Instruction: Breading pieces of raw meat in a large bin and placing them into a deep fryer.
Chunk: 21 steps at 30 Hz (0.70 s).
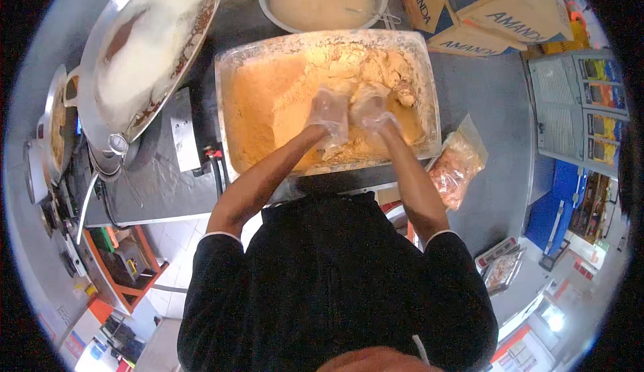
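My left hand (329,108) and my right hand (373,103) both wear thin clear plastic gloves. They are side by side in a rectangular plastic tub (220,95) of orange-tan seasoned flour (256,115). Flour and motion blur hide the fingers, so what they hold cannot be told. Lumpy flour-coated pieces (402,90) are heaped beyond my right hand, along the tub's far right side. Dry flour dusts the tub's walls. By the tub's right front corner rests a clear bag of raw meat (453,165), near my right forearm.
At the left, a large metal pan (85,85) holds pale foam over dark oil, with a dial thermometer (118,143) at its edge. Behind the tub stands a metal bowl (263,0) of cloudy liquid. Cardboard boxes (483,15) bearing print are at the back right.
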Each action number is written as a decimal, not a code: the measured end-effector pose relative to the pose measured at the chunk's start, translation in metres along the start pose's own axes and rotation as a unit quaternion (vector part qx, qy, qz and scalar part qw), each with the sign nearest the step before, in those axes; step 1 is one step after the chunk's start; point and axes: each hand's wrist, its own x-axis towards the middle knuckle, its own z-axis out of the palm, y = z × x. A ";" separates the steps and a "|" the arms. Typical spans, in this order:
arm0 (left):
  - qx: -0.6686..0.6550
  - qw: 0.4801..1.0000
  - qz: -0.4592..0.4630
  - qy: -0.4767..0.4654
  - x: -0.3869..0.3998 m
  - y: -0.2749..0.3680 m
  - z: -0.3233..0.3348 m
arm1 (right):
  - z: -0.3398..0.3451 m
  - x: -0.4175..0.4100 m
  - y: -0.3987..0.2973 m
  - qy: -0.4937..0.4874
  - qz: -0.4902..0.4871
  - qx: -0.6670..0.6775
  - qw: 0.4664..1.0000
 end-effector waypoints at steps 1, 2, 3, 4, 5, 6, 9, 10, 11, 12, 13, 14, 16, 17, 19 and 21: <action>0.000 1.000 -0.004 0.000 0.008 0.018 -0.013 | -0.005 -0.008 0.007 0.024 -0.008 0.009 1.000; -0.096 0.995 -0.031 0.011 0.018 0.036 -0.023 | -0.012 -0.017 0.015 0.049 -0.012 0.016 0.999; -0.188 0.980 -0.061 0.024 0.021 0.043 -0.028 | -0.018 -0.024 0.025 0.048 -0.014 0.016 0.999; -0.189 0.980 -0.062 0.025 0.021 0.041 -0.025 | -0.027 -0.032 0.036 0.057 0.011 -0.022 0.998; -0.106 0.987 -0.051 -0.110 0.021 0.036 -0.024 | -0.031 -0.037 0.042 0.066 0.035 -0.059 0.995; -0.022 0.969 -0.035 -0.243 0.021 0.032 -0.019 | -0.034 -0.040 0.043 0.066 0.038 -0.061 0.995; -0.059 0.978 0.057 -0.190 -0.014 -0.002 -0.040 | -0.050 -0.058 0.061 -0.062 0.171 -0.011 0.983; -0.165 0.959 -0.144 -0.183 -0.028 -0.016 -0.058 | -0.046 -0.049 0.060 -0.108 0.189 0.012 0.976; -0.039 0.961 -0.120 -0.246 -0.046 -0.032 -0.057 | -0.048 -0.050 0.058 -0.152 0.221 0.031 0.963; 0.089 0.944 -0.098 -0.303 -0.063 -0.044 -0.048 | -0.049 -0.050 0.054 -0.196 0.249 0.049 0.947; 0.090 0.944 -0.091 -0.303 -0.064 -0.043 -0.037 | -0.033 -0.045 0.067 -0.193 0.254 0.050 0.946; 0.032 0.969 -0.017 -0.245 -0.058 -0.037 -0.024 | -0.002 -0.035 0.093 -0.228 0.223 0.021 0.948; -0.357 0.866 -0.251 -0.244 -0.051 -0.048 0.001 | 0.008 -0.012 0.077 -0.269 0.165 -0.008 0.949; -0.356 0.865 -0.260 -0.238 -0.046 -0.042 0.000 | -0.019 -0.003 0.038 -0.315 0.129 -0.030 0.940; -0.439 0.757 -0.403 -0.267 -0.014 -0.014 -0.012 | -0.032 -0.008 0.025 -0.349 0.110 -0.051 0.929; -0.450 0.793 -0.349 -0.216 -0.007 -0.014 0.008 | -0.012 -0.016 0.035 -0.268 0.023 0.002 0.963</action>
